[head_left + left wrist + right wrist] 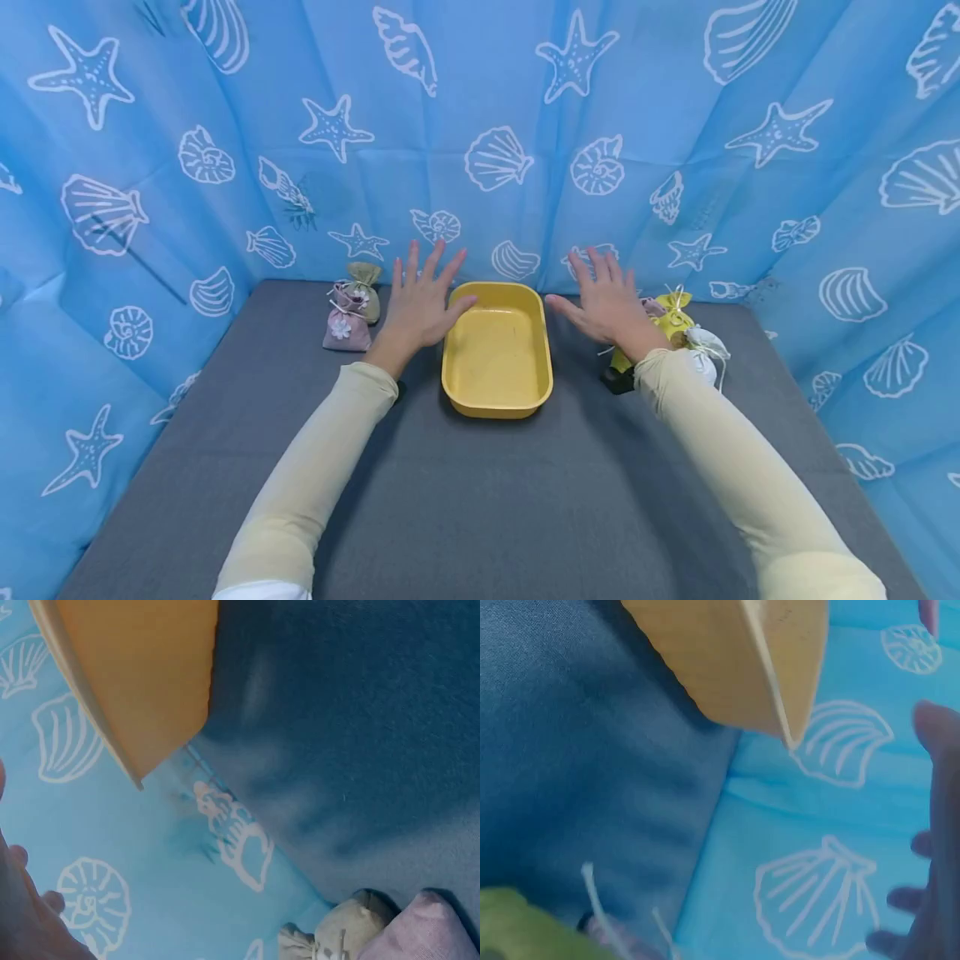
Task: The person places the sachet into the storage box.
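Observation:
A yellow rectangular tray (497, 404) stands on the grey cloth between my two hands. My left hand (422, 307) hovers at its left side, fingers spread, with the thumb overlapping the rim in the head view. On the other side my right hand (606, 302) is held up with fingers spread and the thumb pointing at the tray, apart from it. Both hands hold nothing. Left of my left hand lie a pink pouch (347, 332) with a white flower and an olive pouch (370, 307). Yellow pouches (674, 317) and a white pouch (705, 354) sit by my right wrist, partly hidden.
A blue curtain (495, 100) with white shells and starfish borders the table (480, 508) at the back and both sides. Beside the right forearm lies a small black object (617, 382), partly covered by the arm and pouches.

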Motion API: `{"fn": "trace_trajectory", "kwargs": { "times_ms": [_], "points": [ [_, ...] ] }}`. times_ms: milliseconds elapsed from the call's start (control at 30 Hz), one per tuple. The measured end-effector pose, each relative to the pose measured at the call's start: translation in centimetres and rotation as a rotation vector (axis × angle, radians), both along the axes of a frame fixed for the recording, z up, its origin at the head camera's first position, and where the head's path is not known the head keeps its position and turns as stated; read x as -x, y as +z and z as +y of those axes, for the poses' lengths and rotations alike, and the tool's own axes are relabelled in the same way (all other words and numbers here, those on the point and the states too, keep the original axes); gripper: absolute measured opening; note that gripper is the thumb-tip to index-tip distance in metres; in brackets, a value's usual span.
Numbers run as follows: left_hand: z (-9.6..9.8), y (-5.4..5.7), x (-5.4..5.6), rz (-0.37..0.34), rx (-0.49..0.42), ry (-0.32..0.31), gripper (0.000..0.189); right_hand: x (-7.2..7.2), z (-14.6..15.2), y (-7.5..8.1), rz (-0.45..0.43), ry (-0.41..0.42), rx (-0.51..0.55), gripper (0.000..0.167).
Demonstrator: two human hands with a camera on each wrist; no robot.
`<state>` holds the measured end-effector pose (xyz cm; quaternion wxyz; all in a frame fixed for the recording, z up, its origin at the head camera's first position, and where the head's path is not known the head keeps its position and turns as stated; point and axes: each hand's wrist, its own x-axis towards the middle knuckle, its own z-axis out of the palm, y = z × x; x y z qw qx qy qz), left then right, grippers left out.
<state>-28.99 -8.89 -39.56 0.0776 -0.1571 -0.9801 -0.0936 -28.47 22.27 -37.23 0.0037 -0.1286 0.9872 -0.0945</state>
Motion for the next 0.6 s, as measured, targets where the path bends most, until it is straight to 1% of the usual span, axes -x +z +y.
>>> {"fn": "trace_trajectory", "kwargs": {
  "times_ms": [67,133,233,433,600],
  "points": [
    [-0.2,0.0,-0.3,0.019,0.024,-0.012,0.075,-0.4,0.6,0.3,-0.006,0.013,0.025,0.091],
    [-0.3,-0.1,-0.4,0.021,0.035,-0.028,0.075,-0.8,1.3,0.5,-0.007,0.022,0.049,0.088],
    [-0.2,-0.1,-0.7,0.012,0.02,-0.039,0.073,-1.4,2.7,0.7,-0.009,0.007,0.089,0.084],
    [-0.2,-0.4,-1.0,-0.012,-0.069,-0.039,0.071,-2.6,5.5,0.8,0.009,-0.02,0.151,0.075],
    [-0.5,-1.2,-1.2,-0.023,-0.169,-0.075,0.068,-3.8,7.2,0.8,0.002,-0.036,0.188,0.075]
  ]
}}
